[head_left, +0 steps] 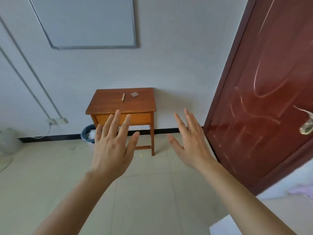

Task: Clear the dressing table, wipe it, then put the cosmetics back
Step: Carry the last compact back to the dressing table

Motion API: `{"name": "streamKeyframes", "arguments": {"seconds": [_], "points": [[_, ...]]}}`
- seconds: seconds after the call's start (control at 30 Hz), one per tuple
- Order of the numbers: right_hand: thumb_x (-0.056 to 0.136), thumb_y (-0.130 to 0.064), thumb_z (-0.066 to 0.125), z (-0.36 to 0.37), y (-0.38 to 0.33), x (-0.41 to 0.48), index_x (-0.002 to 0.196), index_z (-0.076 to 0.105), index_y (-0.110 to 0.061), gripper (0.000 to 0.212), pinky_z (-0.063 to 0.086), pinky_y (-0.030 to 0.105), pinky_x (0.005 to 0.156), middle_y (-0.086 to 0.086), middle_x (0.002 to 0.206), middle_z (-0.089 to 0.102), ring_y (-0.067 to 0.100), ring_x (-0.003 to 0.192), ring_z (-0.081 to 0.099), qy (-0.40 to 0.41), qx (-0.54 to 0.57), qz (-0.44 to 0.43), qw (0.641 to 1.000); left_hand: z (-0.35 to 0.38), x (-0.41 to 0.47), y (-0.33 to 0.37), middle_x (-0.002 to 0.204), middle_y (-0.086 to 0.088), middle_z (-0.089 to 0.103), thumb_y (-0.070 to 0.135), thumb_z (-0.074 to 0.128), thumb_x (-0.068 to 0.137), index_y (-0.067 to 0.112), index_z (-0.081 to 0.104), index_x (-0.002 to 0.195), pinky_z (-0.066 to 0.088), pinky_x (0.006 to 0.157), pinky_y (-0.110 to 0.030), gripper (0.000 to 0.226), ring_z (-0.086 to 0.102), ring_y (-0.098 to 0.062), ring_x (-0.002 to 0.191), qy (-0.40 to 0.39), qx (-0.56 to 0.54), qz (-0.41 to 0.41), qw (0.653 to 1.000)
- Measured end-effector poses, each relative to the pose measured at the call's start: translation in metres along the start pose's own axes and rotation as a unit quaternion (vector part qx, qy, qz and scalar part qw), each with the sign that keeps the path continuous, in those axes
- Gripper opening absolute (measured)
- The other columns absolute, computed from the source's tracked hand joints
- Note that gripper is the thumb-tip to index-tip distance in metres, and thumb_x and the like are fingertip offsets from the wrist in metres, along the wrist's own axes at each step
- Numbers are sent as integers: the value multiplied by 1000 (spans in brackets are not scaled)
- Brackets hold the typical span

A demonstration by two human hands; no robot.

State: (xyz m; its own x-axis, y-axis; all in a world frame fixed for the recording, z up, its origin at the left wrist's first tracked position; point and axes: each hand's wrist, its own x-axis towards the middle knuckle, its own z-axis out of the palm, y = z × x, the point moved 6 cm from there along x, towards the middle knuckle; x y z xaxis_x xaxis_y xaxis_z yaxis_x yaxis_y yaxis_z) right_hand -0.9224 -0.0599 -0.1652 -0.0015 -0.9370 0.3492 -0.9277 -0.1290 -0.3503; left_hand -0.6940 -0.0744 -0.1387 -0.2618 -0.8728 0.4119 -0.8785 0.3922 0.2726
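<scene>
Left grip (111, 150), right grip (191, 145): empty, fingers spread. Slim gold tube (123, 97), grey-brown square pad (134, 94) on brown wooden surface (108, 106) mid-frame above them, well apart.

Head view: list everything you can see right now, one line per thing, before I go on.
dressing table: 1, brown wood, against the wall, centre
slim stick: 1, tan, on the tabletop
small flat pad: 1, grey-brown, on the tabletop, right of the slim stick, apart from it
bin: 1, blue, on the floor left of the table
whiteboard: 1, white with grey frame, on the wall above
door: 1, dark red, right side
door handle: 1, metal, right edge
wall socket: 1, white, low on the left wall
cloth: 1, pink, lower right
left hand: 1, open, empty, raised
right hand: 1, open, empty, raised
</scene>
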Motion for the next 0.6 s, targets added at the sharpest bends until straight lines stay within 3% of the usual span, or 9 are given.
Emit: {"name": "streamKeyframes", "arguments": {"seconds": [0.3,0.6], "points": [[99,-59,34,84,26,145,157,4,-33,70,-1,32,118,-2,164,-13,16,150,-13,-16,33,-22,999,76,109,-61,162,-2,14,59,19,100,27,22,153,15,119,-51,61,10,-21,150,-32,30,1,999],[100,-56,37,140,100,348,157,8,-30,69,6,38,120,3,165,-8,21,151,-7,-35,50,-12,998,151,317,-86,162,-7,14,60,15,99,26,18,153,17,118,-55,65,15,-25,149,-70,118,50,989]]}}
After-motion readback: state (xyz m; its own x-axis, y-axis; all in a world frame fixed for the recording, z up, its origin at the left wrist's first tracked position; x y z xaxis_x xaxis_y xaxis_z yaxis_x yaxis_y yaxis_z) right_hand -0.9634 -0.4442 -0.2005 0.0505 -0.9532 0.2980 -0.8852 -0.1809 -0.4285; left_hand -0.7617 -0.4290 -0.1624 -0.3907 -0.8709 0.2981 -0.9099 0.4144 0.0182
